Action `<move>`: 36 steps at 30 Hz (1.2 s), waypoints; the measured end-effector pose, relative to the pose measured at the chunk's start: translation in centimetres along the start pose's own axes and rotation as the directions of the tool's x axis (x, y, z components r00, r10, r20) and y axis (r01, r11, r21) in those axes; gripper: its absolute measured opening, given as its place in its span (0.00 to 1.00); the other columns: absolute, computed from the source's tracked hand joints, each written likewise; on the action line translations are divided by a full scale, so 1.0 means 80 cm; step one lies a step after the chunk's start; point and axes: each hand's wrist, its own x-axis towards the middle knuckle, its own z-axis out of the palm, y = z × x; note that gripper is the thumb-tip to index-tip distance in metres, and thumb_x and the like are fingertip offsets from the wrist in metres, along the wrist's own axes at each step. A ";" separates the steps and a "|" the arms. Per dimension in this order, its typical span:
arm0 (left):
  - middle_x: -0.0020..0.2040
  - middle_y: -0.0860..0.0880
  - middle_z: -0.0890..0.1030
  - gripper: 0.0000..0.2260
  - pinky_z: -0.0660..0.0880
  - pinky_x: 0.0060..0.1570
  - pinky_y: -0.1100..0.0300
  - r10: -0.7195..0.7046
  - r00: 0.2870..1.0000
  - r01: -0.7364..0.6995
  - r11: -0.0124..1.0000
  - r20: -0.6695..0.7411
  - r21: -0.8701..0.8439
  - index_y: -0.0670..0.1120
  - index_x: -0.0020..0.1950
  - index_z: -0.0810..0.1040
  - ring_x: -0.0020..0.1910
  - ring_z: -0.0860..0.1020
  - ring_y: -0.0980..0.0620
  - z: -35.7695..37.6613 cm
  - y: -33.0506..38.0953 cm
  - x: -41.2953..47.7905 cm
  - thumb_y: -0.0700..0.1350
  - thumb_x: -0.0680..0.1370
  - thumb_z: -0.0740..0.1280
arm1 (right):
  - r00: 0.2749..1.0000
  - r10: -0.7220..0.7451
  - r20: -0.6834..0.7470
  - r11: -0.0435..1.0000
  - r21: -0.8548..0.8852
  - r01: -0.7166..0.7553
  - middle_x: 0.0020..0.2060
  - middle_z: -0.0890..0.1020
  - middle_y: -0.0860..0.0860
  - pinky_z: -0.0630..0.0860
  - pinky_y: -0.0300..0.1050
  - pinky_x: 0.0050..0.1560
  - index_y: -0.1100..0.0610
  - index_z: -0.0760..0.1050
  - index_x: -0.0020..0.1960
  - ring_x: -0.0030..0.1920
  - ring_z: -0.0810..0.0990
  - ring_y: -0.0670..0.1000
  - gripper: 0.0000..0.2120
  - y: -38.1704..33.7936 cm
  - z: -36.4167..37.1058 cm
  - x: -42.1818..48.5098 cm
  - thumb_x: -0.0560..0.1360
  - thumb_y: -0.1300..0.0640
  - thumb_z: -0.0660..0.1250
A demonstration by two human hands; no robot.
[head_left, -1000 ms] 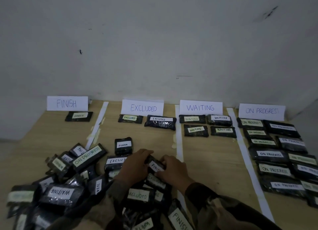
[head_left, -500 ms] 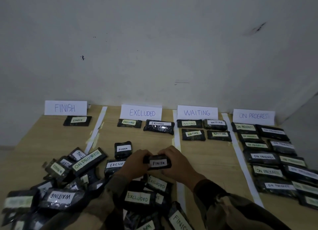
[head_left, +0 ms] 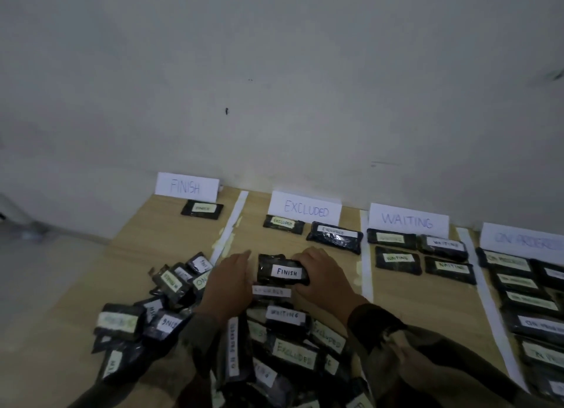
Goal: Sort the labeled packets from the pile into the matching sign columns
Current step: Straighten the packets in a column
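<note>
The white paper FINISH sign (head_left: 186,186) stands far left. Left hand (head_left: 227,281): fingers straight, holding nothing, beside the black plastic packet labelled FINISH (head_left: 282,272). Right hand (head_left: 320,278) grips that packet's right end, label up, presumably for reading, over the far edge of the pile (head_left: 287,316).

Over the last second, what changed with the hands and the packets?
Both hands dug a FINISH packet out of the pile and lifted it clear, toward the signs. The left hand has since let go and lies open beside it, while the right hand grips its right end. The sorted packets under the signs did not move.
</note>
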 end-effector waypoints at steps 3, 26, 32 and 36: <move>0.62 0.41 0.76 0.25 0.73 0.56 0.45 -0.002 0.996 0.008 0.998 -0.088 0.066 0.41 0.68 0.69 0.61 0.74 0.39 -0.019 -0.049 -0.002 0.47 0.72 0.62 | 1.000 0.021 0.019 1.000 -0.011 -0.020 0.56 0.71 0.53 0.72 0.48 0.50 0.55 0.71 0.64 0.55 0.71 0.53 0.26 -0.030 0.013 0.034 0.68 0.51 0.70; 0.73 0.49 0.64 0.27 0.60 0.69 0.51 -0.079 0.996 0.082 0.991 -0.030 0.105 0.48 0.74 0.60 0.72 0.60 0.50 -0.081 -0.339 0.073 0.52 0.77 0.61 | 0.990 0.089 0.107 0.982 -0.178 -0.069 0.62 0.71 0.53 0.65 0.51 0.61 0.54 0.66 0.71 0.61 0.71 0.55 0.27 -0.225 0.169 0.321 0.74 0.47 0.66; 0.71 0.47 0.67 0.26 0.63 0.66 0.49 -0.102 0.994 0.104 0.993 -0.037 0.063 0.47 0.72 0.64 0.70 0.64 0.47 -0.078 -0.383 0.097 0.50 0.75 0.64 | 0.995 0.085 0.052 0.979 -0.193 -0.074 0.58 0.74 0.53 0.65 0.50 0.60 0.55 0.70 0.67 0.57 0.73 0.54 0.24 -0.246 0.203 0.386 0.74 0.46 0.66; 0.73 0.49 0.63 0.27 0.60 0.69 0.51 -0.119 0.993 0.119 0.991 -0.003 0.067 0.49 0.74 0.59 0.72 0.60 0.50 -0.075 -0.409 0.106 0.53 0.77 0.61 | 0.996 0.085 0.013 0.969 -0.232 -0.080 0.57 0.76 0.52 0.64 0.50 0.60 0.53 0.72 0.66 0.57 0.72 0.53 0.23 -0.253 0.224 0.421 0.74 0.44 0.65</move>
